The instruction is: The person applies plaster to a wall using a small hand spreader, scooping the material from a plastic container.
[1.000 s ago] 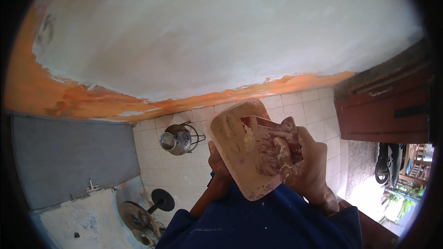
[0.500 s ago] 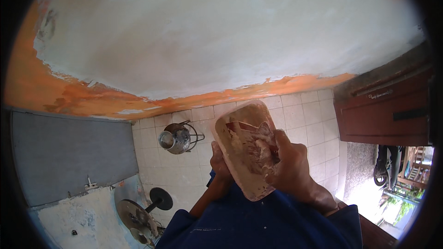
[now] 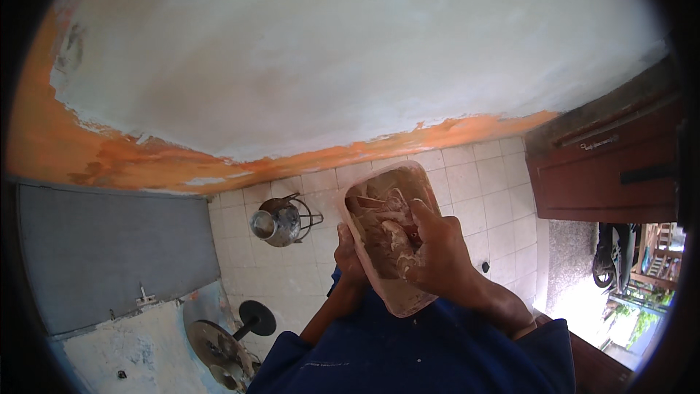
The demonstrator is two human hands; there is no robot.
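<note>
A pinkish rectangular plastic tub (image 3: 352, 228) is in front of my body, smeared inside with pale, wet putty (image 3: 397, 237). My left hand (image 3: 351, 259) grips its left side, thumb up along the rim. Over the right side reaches my right hand (image 3: 441, 248), its fingers closed round a reddish scraper (image 3: 370, 205) inside the tub. Putty coats the scraper and my fingers, so part of the tool is hidden.
Ahead rises a wall (image 3: 350, 66) with a broad whitish coat over orange paint. A metal pot-like vessel (image 3: 281, 220) stands on the tiled floor (image 3: 467, 182). A grey door (image 3: 117, 248) and a fan (image 3: 219, 346) are left; a brown door (image 3: 605, 175) is right.
My right hand has shifted slightly left with the scraper, which sits at a different angle in the putty. The tub has turned a little; my left hand keeps its grip.
</note>
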